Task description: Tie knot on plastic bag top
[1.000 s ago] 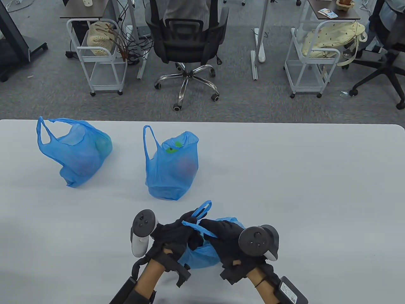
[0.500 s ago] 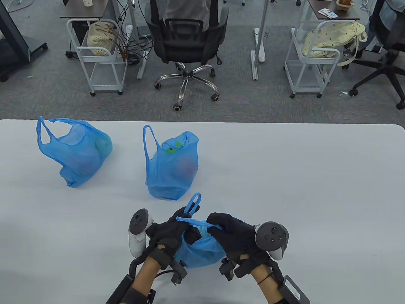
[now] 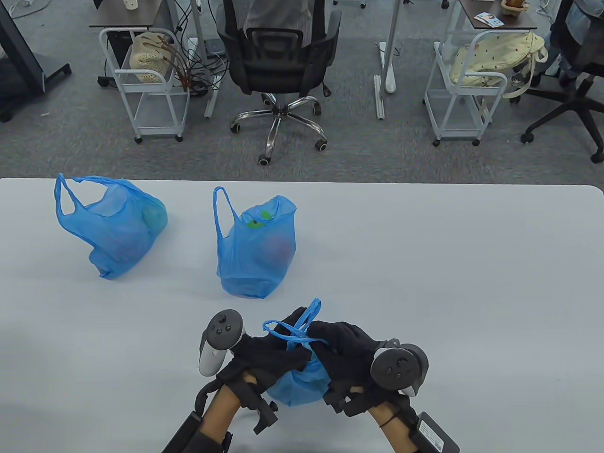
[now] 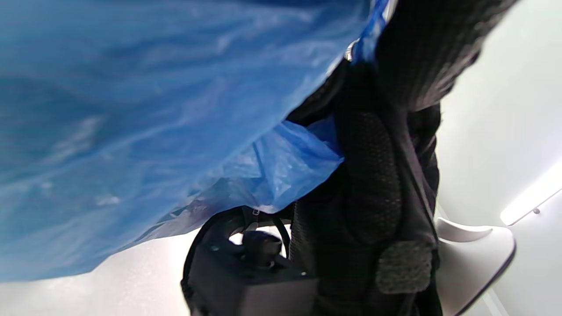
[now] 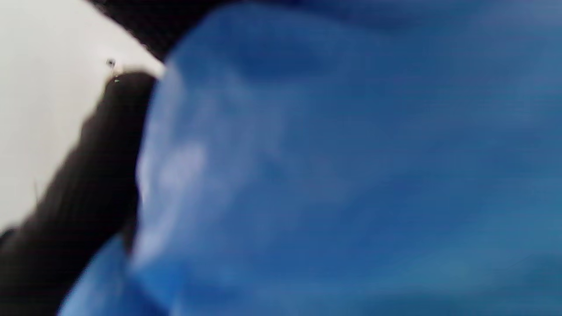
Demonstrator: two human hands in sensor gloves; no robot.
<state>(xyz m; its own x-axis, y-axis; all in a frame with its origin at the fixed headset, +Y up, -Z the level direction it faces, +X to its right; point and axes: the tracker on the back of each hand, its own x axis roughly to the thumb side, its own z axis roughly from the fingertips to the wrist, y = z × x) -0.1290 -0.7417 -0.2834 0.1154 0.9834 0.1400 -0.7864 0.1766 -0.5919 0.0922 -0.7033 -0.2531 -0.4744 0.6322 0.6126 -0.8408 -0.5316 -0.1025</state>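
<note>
A blue plastic bag (image 3: 302, 383) sits at the table's near edge between my hands. Its two handle loops (image 3: 296, 328) cross above it. My left hand (image 3: 273, 351) grips one handle on the bag's left. My right hand (image 3: 342, 347) grips the other on the right. Both hands press close against the bag top. The left wrist view is filled by blue plastic (image 4: 145, 118) with a black gloved hand (image 4: 386, 175) beside it. The right wrist view is a blur of blue plastic (image 5: 351, 175) close to the lens.
Two more blue bags with open handles stand further back: one at the far left (image 3: 115, 226), one at the middle (image 3: 257, 250) with green items inside. The white table (image 3: 448, 283) stretches to the right. Chairs and carts stand on the floor beyond.
Both hands drew closer together over the bag. The handles went from stretched apart to crossed and bunched. The upright loop swung to the right.
</note>
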